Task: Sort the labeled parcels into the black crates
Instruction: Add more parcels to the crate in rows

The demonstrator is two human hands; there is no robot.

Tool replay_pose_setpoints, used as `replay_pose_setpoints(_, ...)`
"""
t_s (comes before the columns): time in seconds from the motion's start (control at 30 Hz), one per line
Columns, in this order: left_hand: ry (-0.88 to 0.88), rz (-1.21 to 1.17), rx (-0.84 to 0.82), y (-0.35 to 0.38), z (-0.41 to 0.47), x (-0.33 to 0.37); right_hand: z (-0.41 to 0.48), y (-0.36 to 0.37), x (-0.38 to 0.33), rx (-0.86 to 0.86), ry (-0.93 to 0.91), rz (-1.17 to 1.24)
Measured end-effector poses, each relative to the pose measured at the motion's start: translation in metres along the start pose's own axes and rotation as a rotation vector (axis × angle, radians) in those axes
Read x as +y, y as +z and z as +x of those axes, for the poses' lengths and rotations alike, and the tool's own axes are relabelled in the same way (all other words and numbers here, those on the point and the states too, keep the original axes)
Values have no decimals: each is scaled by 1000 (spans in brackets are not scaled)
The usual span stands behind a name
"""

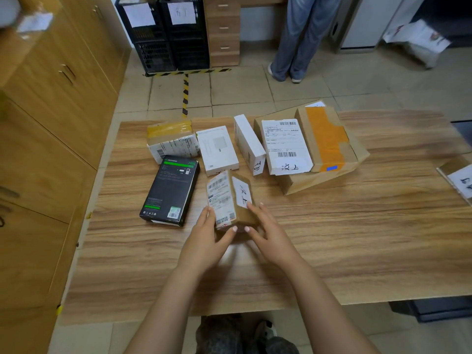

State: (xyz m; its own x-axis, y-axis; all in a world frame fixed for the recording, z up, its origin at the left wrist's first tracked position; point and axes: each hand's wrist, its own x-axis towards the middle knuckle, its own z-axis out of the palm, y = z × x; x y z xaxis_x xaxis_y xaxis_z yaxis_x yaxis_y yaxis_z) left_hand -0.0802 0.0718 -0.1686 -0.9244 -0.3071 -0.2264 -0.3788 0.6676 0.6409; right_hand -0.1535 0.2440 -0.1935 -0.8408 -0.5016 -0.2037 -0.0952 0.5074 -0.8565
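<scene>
A small brown cardboard parcel (231,198) with a shipping label and a handwritten white label sits tilted near the middle of the wooden table (357,238). My left hand (207,238) holds its left side and near corner, and my right hand (268,233) holds its right side, thumbs meeting at the near edge. Behind it lie a black box (169,190), a yellow-taped parcel (172,140), two white boxes (217,149) (249,144) and a large brown parcel (319,172) carrying an orange-taped one (327,139). Two black crates (166,34) with paper labels stand stacked on the floor beyond.
Wooden cabinets (58,98) line the left side. A person in jeans (298,39) stands beyond the table next to a drawer unit (223,29). Another labelled parcel (459,177) pokes in at the right edge. Yellow-black tape (185,90) marks the floor.
</scene>
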Motion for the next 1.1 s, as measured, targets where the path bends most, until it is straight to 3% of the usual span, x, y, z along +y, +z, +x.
replay_pose_setpoints(0.33, -12, -260, 2, -5, 2, -17, 10, 22, -13, -55, -67, 48)
replay_pose_setpoints(0.63, 21, -411, 37, -14, 6, 2, 10, 11, -37, 39, -155, 68)
replay_pose_setpoints(1.1, 489, -449, 374, -115, -12, 136, -11, -96, -173, 408, -555, 26)
